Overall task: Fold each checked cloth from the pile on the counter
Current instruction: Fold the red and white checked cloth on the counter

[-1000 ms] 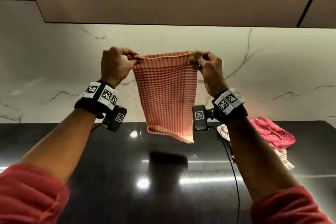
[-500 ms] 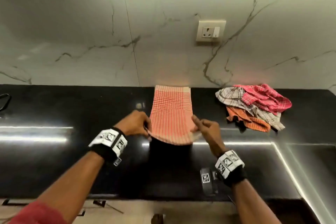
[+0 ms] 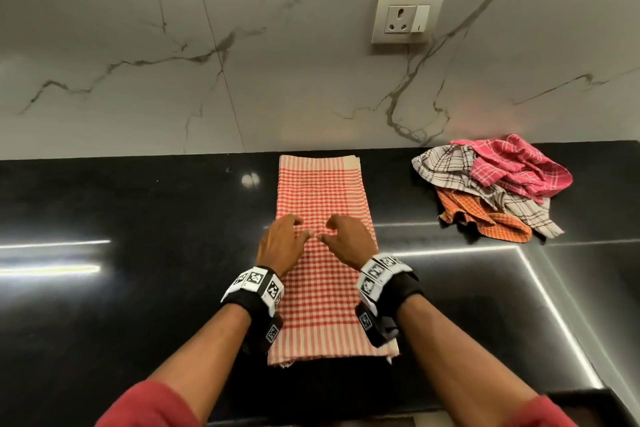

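A red-and-white checked cloth (image 3: 322, 191) lies flat as a long folded strip on the black counter (image 3: 138, 218), running from the wall toward me. My left hand (image 3: 280, 243) and my right hand (image 3: 349, 241) rest side by side on its middle, fingers loosely spread and bent, pressing the fabric down. Neither hand holds anything. A pile of crumpled checked cloths (image 3: 491, 187) sits at the right: pink on top, grey-and-white beneath, orange at the bottom.
The marble backsplash (image 3: 173, 62) rises right behind the counter, with a wall socket (image 3: 407, 15) above the cloth. A steel strip (image 3: 554, 305) edges the counter at the right. Bright light reflections streak the glossy counter on the left.
The cloth, held up in the air by its top corners a second ago, was lowered onto the counter and now lies flat. Both hands let go of its edge and moved onto its middle.
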`<action>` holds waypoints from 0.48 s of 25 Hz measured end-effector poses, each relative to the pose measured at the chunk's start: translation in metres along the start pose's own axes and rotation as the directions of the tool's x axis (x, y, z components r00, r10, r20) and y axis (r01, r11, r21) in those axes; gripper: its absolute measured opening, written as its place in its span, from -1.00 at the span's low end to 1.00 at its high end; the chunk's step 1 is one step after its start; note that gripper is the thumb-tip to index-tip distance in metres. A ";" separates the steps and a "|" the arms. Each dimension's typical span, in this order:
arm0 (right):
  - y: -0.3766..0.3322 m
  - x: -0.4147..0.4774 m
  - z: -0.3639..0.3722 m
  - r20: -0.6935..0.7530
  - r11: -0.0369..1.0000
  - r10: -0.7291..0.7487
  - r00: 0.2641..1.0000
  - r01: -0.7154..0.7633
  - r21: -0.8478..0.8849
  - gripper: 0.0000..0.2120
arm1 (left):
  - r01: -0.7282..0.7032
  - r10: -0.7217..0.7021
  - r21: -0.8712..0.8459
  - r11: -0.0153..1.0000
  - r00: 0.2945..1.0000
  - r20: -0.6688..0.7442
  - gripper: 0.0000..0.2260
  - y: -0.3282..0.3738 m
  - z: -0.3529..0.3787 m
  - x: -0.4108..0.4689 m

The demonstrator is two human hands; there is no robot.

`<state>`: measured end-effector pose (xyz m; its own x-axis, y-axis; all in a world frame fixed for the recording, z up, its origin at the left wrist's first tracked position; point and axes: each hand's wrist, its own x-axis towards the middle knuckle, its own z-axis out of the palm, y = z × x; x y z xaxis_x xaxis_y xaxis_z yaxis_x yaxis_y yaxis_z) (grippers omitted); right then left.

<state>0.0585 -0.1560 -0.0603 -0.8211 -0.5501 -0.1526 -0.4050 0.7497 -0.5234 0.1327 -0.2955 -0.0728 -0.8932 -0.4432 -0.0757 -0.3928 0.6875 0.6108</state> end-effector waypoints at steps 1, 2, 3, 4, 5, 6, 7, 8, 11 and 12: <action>-0.002 0.023 0.003 -0.009 1.000 0.017 1.000 -0.018 -0.017 -0.66 | 0.001 -0.001 -0.011 1.000 1.000 -0.012 -0.64 0.000 0.004 0.017; -0.002 0.045 0.006 -0.025 0.998 0.037 0.999 -0.038 -0.042 -0.64 | 0.007 -0.007 -0.008 1.000 1.000 -0.020 -0.63 -0.001 0.007 0.035; -0.002 0.067 0.008 -0.041 0.997 0.049 0.998 -0.052 -0.063 -0.62 | 0.014 -0.014 -0.005 1.000 0.999 -0.035 -0.63 -0.003 0.009 0.054; -0.001 0.088 0.010 -0.048 0.996 0.051 0.998 -0.054 -0.068 -0.58 | 0.016 -0.015 0.001 1.000 0.998 -0.054 -0.63 -0.005 0.010 0.074; 0.000 0.108 0.013 -0.041 0.997 0.040 0.998 -0.043 -0.063 -0.54 | 0.010 -0.009 0.015 1.000 0.998 -0.061 -0.61 -0.007 0.011 0.092; 0.002 0.123 0.017 -0.009 0.997 0.021 1.000 -0.022 -0.073 -0.51 | -0.005 0.007 0.042 0.999 0.999 -0.043 -0.57 -0.009 0.013 0.108; 0.005 0.133 0.020 0.034 0.994 0.004 0.999 0.000 -0.105 -0.50 | -0.032 0.032 0.087 0.996 0.999 -0.002 -0.53 -0.011 0.016 0.120; 0.012 0.140 0.024 0.070 0.989 0.005 0.998 0.005 -0.146 -0.48 | -0.077 0.070 0.150 0.986 0.996 0.051 -0.50 -0.015 0.021 0.129; 0.046 0.151 0.025 0.003 0.952 0.179 0.984 -0.172 -0.255 -0.32 | -0.198 0.147 0.347 0.917 0.975 0.168 -0.43 -0.031 0.036 0.142; 0.054 0.152 0.020 -0.069 0.922 0.285 0.956 -0.293 -0.253 -0.29 | -0.200 0.144 0.388 0.900 0.975 0.168 -0.40 -0.035 0.039 0.142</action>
<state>-0.0801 -0.2068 -0.1287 -0.9280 -0.2871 -0.2375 -0.2348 0.9455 -0.2258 0.0109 -0.3601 -0.1359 -0.9644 -0.2365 -0.1187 -0.2600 0.9302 0.2589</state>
